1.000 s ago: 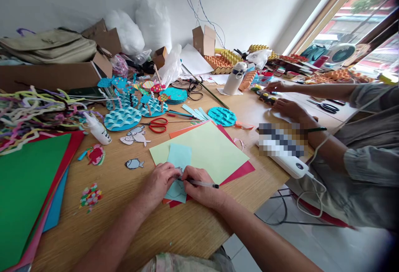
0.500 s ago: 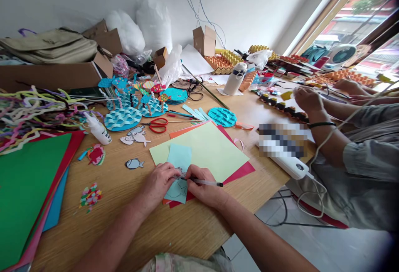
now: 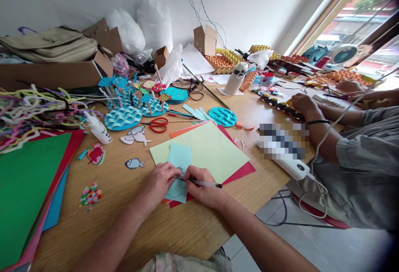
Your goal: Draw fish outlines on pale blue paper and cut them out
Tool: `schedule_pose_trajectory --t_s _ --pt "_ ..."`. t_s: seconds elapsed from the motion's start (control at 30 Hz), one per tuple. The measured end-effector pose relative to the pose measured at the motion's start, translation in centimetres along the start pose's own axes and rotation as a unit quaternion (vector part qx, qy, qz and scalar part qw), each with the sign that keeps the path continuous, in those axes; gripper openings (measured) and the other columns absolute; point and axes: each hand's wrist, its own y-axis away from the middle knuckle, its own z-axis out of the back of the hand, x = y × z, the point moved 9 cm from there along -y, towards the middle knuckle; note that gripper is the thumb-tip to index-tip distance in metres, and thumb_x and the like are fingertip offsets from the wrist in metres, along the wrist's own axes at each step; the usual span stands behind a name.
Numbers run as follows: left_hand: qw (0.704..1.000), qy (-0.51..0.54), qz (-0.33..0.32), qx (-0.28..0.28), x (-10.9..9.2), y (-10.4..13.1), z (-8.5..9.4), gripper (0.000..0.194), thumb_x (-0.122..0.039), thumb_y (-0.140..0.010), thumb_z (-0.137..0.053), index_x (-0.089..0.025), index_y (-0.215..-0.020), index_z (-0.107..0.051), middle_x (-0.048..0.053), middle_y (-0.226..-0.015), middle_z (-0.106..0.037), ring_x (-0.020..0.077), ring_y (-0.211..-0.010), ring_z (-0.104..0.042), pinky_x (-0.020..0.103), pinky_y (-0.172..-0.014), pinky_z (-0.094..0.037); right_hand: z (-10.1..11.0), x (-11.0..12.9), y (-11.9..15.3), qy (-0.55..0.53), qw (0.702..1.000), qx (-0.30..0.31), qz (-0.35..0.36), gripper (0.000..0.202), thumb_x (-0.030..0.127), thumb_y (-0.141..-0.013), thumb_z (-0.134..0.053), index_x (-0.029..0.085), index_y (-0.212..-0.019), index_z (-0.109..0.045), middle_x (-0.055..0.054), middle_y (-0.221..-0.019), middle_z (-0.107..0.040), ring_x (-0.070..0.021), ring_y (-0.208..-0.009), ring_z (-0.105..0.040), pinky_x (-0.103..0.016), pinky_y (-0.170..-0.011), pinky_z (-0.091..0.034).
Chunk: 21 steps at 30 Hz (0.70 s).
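A light blue paper strip with drawn black lines lies over a pale green sheet. My right hand is closed round a pen, its tip hidden near the fingers on the strip. On the strip's left side rests my left hand, fingers pressed together over a small piece I cannot make out. A grey paper fish, white fish cutouts and a dotted colourful fish lie to the left.
Red scissors, a glue bottle and blue wavy discs stand beyond my hands. Coloured sheets cover the left side. A white power strip lies right, beside a person's arm. A white bottle is farther back.
The other person's hand at the right has moved down to the dark and yellow strip on the table. My hands and the pen have barely moved.
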Motion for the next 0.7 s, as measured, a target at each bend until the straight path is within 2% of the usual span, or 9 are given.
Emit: schedule_pose_trajectory --t_s 0.37,0.7 --pt "1.0 -0.001 -0.005 -0.001 0.1 0.04 -0.07 0.019 -0.01 -0.081 -0.051 -0.021 -0.086 -0.065 0.003 -0.087 -0.059 0.018 -0.085 -0.053 0.03 -0.077 -0.043 -0.52 0.27 -0.13 0.021 1.0 0.001 0.017 0.013 0.009 -0.064 -0.044 0.02 -0.069 -0.047 0.005 -0.058 -0.049 -0.0097 -0.05 -0.041 -0.019 -0.051 -0.033" --pt "1.0 0.006 -0.01 0.003 0.26 0.03 -0.23 0.021 -0.008 -0.08 -0.052 -0.022 -0.087 -0.065 0.002 -0.088 -0.059 0.0175 -0.085 -0.053 0.029 -0.077 -0.043 -0.69 0.15 -0.18 0.015 1.0 0.019 0.015 0.011 0.01 -0.064 -0.045 0.02 -0.069 -0.046 0.004 -0.059 -0.05 -0.0104 -0.052 -0.043 -0.02 -0.052 -0.033"
